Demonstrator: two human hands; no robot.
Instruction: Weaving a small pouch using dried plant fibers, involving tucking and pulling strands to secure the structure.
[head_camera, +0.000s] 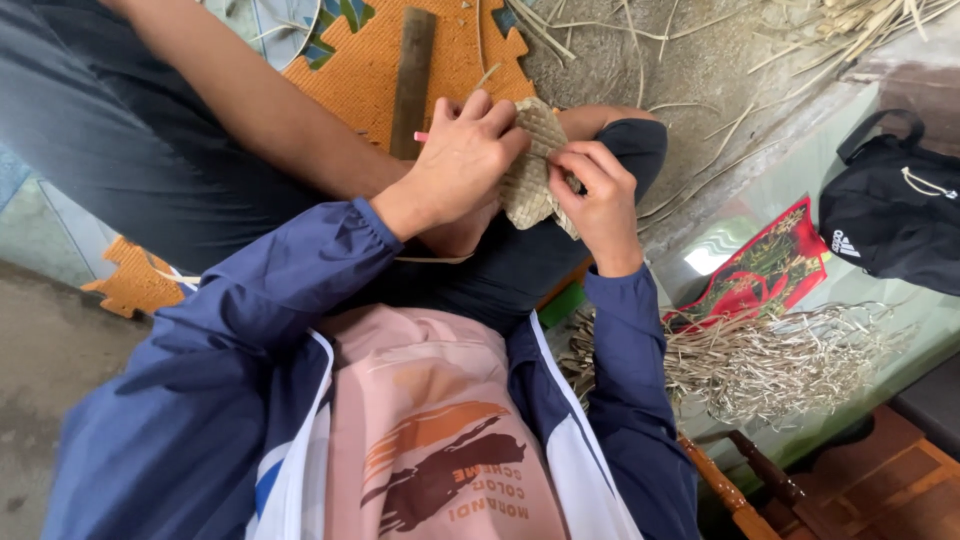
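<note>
left hand (462, 165) and right hand (598, 200) both pinch woven mat piece (530, 170) at opposite edges over raised knee; wooden stick (412, 80) just behind; dried fibre bundle (770, 360) well apart

Two hands: the left hand (460, 160) and the right hand (595, 195). One woven piece (530, 165) between them. One wooden ruler (412, 80). Two orange foam mats in view: one (370, 60) above, one (135, 280) at the left. One black bag (890, 205). One red packet (765, 270). One heap of dry strips (770, 360); its strips are too many to count.
</note>
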